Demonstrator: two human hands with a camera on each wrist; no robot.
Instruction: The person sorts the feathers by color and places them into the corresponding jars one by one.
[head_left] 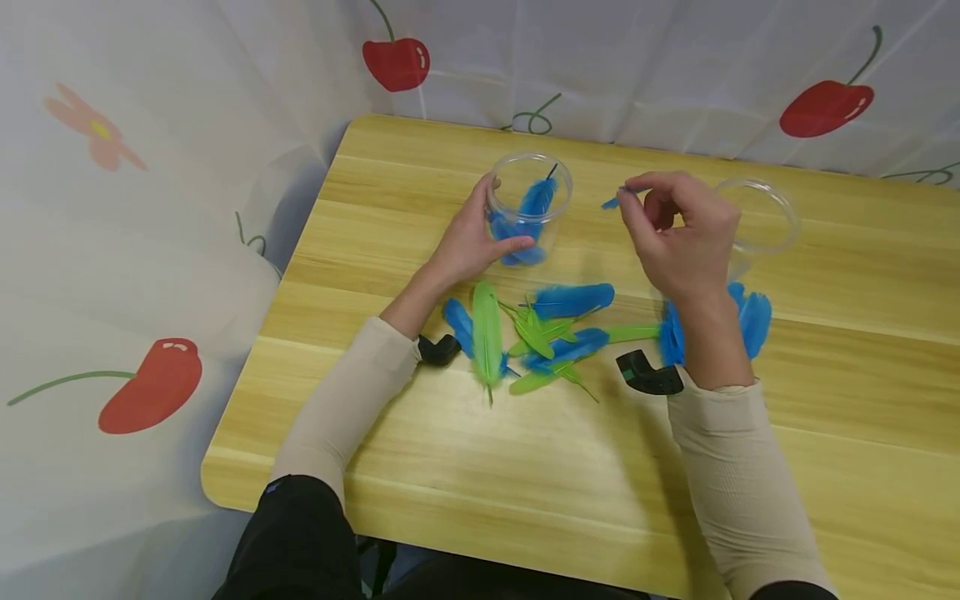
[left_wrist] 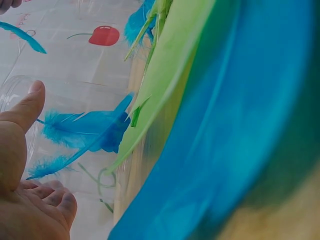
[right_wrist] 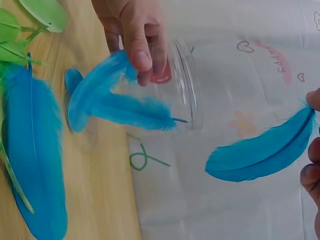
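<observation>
My left hand point(head_left: 471, 233) grips a clear plastic cup point(head_left: 553, 232) from its left side, thumb across the front. Inside the cup lie blue feathers point(head_left: 537, 200), one with its quill up near the rim. To the right of the cup, my right hand point(head_left: 686, 229) pinches a blue feather point(right_wrist: 260, 150) by its quill end between thumb and fingers. That feather hangs in the air, apart from the cup; the right wrist view shows its whole vane. Below the hands, green feathers point(head_left: 487, 333) and blue feathers point(head_left: 573, 298) lie in a loose pile on the table.
A second clear cup point(head_left: 780, 218) stands behind my right hand, partly hidden by it. More blue feathers point(head_left: 753, 317) lie beside my right wrist. The wooden table point(head_left: 480, 467) meets a white curtain point(head_left: 637, 67) printed with cherries at its back and left edges.
</observation>
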